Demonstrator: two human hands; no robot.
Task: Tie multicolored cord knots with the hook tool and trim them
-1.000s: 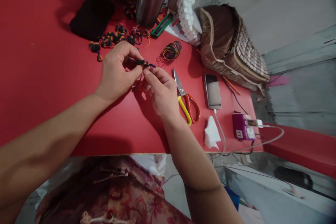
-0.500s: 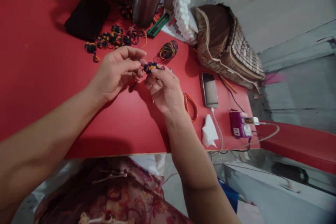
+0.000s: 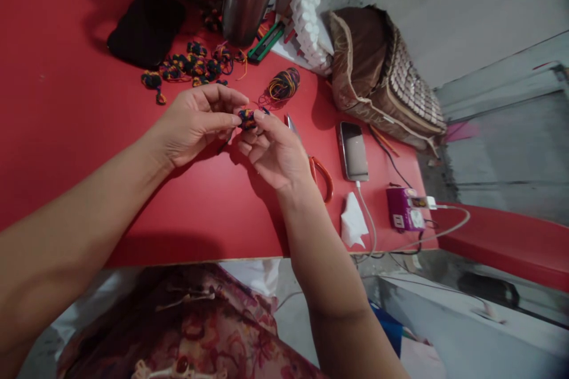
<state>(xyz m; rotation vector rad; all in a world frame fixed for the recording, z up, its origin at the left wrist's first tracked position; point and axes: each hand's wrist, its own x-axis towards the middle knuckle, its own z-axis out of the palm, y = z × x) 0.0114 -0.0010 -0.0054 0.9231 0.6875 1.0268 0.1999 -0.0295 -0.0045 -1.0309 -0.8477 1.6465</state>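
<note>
A small multicoloured crochet piece, dark with orange and purple strands, is pinched between both hands above the red table. My left hand grips its left edge with thumb and fingertips. My right hand holds its right side between thumb and forefinger. A thin dark stick-like end shows below my left fingers; its kind is unclear. Beyond the hands lies a ball of matching yarn. Several similar crochet pieces lie to the upper left. Scissors with orange handles rest beside my right wrist, partly hidden.
At the back are a black flat object, a metal flask, a green box cutter and a white beaded-looking object. A brown bag, a charging phone, white paper and a purple power adapter are at right.
My left thumb and fingers have closed onto the crochet piece, which has shifted slightly left and turned. My right hand has moved a little left with it, uncovering more of the scissor blades.
</note>
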